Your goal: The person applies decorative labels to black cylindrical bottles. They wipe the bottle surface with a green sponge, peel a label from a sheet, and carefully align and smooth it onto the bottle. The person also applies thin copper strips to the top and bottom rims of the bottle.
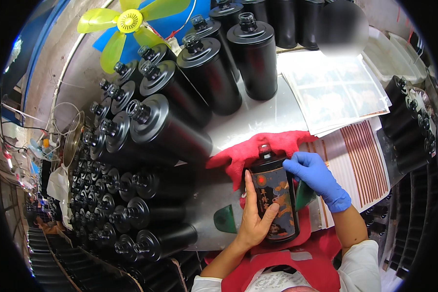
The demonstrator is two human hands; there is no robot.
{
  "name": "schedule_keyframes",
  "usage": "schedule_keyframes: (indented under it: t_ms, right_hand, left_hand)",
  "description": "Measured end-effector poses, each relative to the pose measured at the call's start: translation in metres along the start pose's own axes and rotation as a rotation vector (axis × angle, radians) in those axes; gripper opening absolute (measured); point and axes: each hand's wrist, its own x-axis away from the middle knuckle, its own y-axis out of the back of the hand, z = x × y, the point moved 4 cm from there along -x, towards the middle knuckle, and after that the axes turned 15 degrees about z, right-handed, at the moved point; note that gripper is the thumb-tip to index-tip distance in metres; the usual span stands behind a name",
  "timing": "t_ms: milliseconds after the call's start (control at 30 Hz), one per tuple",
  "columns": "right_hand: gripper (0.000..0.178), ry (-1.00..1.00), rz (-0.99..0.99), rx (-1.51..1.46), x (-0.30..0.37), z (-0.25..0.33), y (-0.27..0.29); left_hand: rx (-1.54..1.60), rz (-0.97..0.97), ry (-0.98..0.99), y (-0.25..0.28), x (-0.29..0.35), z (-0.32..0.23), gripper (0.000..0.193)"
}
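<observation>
The labelled bottle lies on the red cloth, long axis running away from the person, neck pointing to the far side. Bare left hand wraps its lower left side; gloved right hand presses its right edge. Black bottles crowd left of the cloth; label sheets lie right of it.

Table: shiny metal top, bright glare at middle.
Wall: grey concrete at left, blue panel behind table's far edge.
Fan: yellow-green blades, far left corner.
Cables: white and black, loose down wall.
Light: strong, from overhead.
</observation>
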Motion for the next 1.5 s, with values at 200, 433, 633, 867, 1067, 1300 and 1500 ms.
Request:
schedule_keyframes:
  t_ms: [200, 433, 633, 867, 1067, 1300, 1500]
  right_hand:
    - [0.025, -0.092, 0.042, 0.128, 0.021, 0.003, -0.010]
    - [0.022, -0.110, 0.175, -0.101, 0.028, -0.012, -0.004]
    - [0.021, -0.148, 0.187, -0.128, 0.032, -0.048, 0.015]
    - [0.045, 0.085, -0.065, 0.084, 0.074, -0.017, -0.003]
    - [0.070, 0.159, 0.089, 0.547, 0.073, -0.016, -0.035]
    - [0.077, 0.007, 0.074, 0.408, 0.095, -0.013, -0.031]
    - [0.094, 0.070, 0.133, 0.601, 0.103, -0.041, -0.046]
  left_hand:
    - [0.009, -0.006, 0.012, 0.001, 0.000, -0.002, 0.088]
    - [-0.093, 0.038, 0.044, 0.000, 0.002, -0.002, 0.089]
    - [-0.083, -0.021, 0.045, -0.003, 0.010, -0.012, 0.081]
    - [-0.179, -0.024, -0.108, 0.006, 0.022, -0.010, 0.068]
    - [-0.151, 0.009, -0.083, -0.003, 0.014, 0.015, 0.075]
    - [0.079, 0.085, -0.110, -0.003, 0.017, 0.001, 0.082]
    - [-0.271, 0.117, -0.110, -0.001, 0.017, 0.012, 0.080]
